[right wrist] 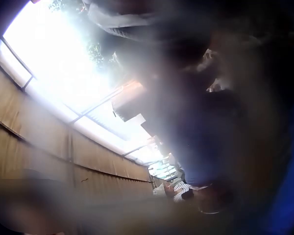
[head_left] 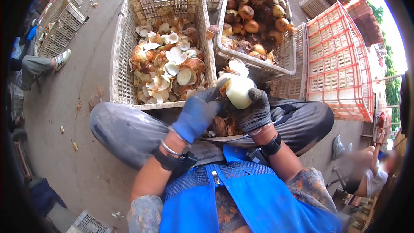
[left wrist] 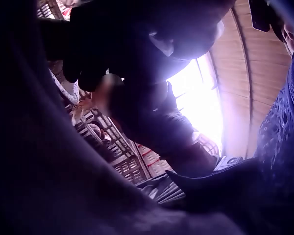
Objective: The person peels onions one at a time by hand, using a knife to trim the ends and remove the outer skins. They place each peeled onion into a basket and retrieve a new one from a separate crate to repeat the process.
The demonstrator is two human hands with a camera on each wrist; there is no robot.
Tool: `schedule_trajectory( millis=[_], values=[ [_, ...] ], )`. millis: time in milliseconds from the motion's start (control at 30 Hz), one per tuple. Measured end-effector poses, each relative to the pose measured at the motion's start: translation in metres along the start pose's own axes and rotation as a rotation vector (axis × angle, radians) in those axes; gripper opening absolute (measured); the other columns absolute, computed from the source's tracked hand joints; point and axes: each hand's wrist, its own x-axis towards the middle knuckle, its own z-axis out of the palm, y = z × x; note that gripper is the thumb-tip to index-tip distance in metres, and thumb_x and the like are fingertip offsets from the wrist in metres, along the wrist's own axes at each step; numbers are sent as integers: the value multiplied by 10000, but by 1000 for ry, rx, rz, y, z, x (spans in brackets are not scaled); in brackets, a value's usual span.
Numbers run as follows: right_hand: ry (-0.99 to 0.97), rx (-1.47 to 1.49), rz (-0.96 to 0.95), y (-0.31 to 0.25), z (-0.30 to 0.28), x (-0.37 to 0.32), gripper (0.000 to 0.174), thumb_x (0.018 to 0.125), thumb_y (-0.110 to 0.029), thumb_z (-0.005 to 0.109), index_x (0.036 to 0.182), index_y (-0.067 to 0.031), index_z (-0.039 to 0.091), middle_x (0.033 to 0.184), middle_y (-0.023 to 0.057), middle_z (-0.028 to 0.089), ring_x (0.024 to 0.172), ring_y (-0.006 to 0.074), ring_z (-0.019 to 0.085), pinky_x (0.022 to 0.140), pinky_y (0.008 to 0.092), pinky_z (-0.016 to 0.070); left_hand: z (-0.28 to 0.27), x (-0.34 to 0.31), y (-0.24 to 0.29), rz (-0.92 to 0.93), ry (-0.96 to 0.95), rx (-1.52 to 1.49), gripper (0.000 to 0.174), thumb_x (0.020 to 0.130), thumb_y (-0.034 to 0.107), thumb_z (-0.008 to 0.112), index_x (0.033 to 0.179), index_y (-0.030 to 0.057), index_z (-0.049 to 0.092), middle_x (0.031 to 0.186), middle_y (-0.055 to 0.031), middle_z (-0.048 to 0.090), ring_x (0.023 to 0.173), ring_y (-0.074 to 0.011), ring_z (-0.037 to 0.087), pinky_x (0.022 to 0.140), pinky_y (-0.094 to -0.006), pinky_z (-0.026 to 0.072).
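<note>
A partly peeled onion (head_left: pixel 238 91), pale and smooth with some brown skin at its left side, is in front of my body in the head view. My right hand (head_left: pixel 253 114), in a dark, dirty glove, grips it from the right with the thumb over its side. My left hand (head_left: pixel 196 114), in a blue glove with dark fingers, is bent in at the onion's left edge; its blurred fingertips leave me unable to tell what they pinch. Pale, loose layers (head_left: pixel 237 67) show just beyond the onion. Both wrist views are dark and blurred, and show little of the hands' work.
A crate (head_left: pixel 115 67) of onion peels stands ahead on the left. Ahead on the right is a crate (head_left: pixel 295 56) of unpeeled onions. Red-and-white crates (head_left: pixel 336 60) stand at the right. Brown skins (head_left: pixel 222 126) lie between my legs. Another person (head_left: pixel 371 170) sits at the right.
</note>
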Motion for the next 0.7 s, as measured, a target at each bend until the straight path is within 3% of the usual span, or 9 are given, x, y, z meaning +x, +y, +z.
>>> schedule_trajectory(
  millis=[33, 67, 100, 167, 300, 433, 567, 600, 700],
  values=[
    [-1, 1, 1, -4, -2, 0, 642, 809, -248, 785, 1366, -61, 525, 1208, 131, 649, 1104, 287, 658, 944, 437, 580, -17, 2, 8, -369, -287, -481, 501, 895, 118, 633, 1388, 32, 618, 967, -135, 772, 736, -182, 726, 509, -280, 534],
    [-61, -7, 27, -8, -3, 1, 649, 813, -252, 780, 1373, -53, 519, 1210, 134, 646, 1106, 285, 658, 934, 440, 585, -29, 6, -1, -367, -358, -466, 588, 933, 184, 623, 1481, -2, 515, 1032, -115, 764, 810, -134, 729, 473, -221, 508],
    [-118, -11, 55, -8, -3, 1, 656, 817, -257, 775, 1381, -45, 514, 1212, 136, 642, 1108, 283, 658, 923, 443, 590, -27, 5, -8, -371, -354, -466, 588, 933, 184, 623, 1481, -2, 515, 1032, -115, 764, 810, -134, 729, 473, -221, 508],
    [15, -61, -14, -4, -3, 3, 678, 811, -273, 768, 1392, -37, 509, 1199, 139, 639, 1059, 285, 675, 916, 437, 592, -22, 3, -19, -196, -19, -678, 552, 910, 175, 672, 1418, -15, 572, 1006, -149, 752, 750, -149, 730, 442, -220, 500],
    [-54, -294, 17, -6, 17, -1, 767, 777, -334, 778, 1421, -18, 507, 1204, 137, 649, 1047, 277, 679, 926, 413, 585, -6, 19, -27, 108, 22, -369, 543, 908, 206, 728, 1390, -10, 600, 1016, -124, 748, 820, -155, 726, 505, -274, 534],
    [-56, -592, -18, -13, 8, -2, 844, 753, -401, 794, 1439, -1, 507, 1223, 136, 655, 1102, 245, 666, 925, 381, 582, -17, 17, -9, -251, -151, -622, 281, 870, 163, 753, 1091, -5, 714, 831, -84, 716, 608, -140, 658, 514, -264, 522],
    [85, -711, -98, -20, 11, -9, 830, 754, -426, 806, 1402, 19, 537, 1212, 123, 645, 1056, 222, 670, 903, 351, 588, -10, 7, 2, -76, -110, -668, 249, 853, 153, 768, 1033, -14, 723, 791, -88, 708, 578, -142, 662, 505, -271, 527],
    [81, -877, -110, -23, 4, -7, 789, 763, -386, 815, 1385, 18, 547, 1212, 120, 635, 1080, 226, 657, 902, 353, 593, -9, 7, 8, -60, -130, -511, 236, 859, 128, 765, 1031, -28, 724, 796, -82, 710, 617, -136, 677, 542, -271, 543],
    [139, -709, -74, -13, -3, -10, 755, 763, -354, 818, 1371, 13, 559, 1213, 127, 638, 1099, 230, 653, 902, 356, 594, -2, 9, 0, 59, -35, -249, 201, 867, 107, 760, 1018, -23, 736, 790, -62, 713, 660, -115, 681, 587, -262, 550]
  ],
)
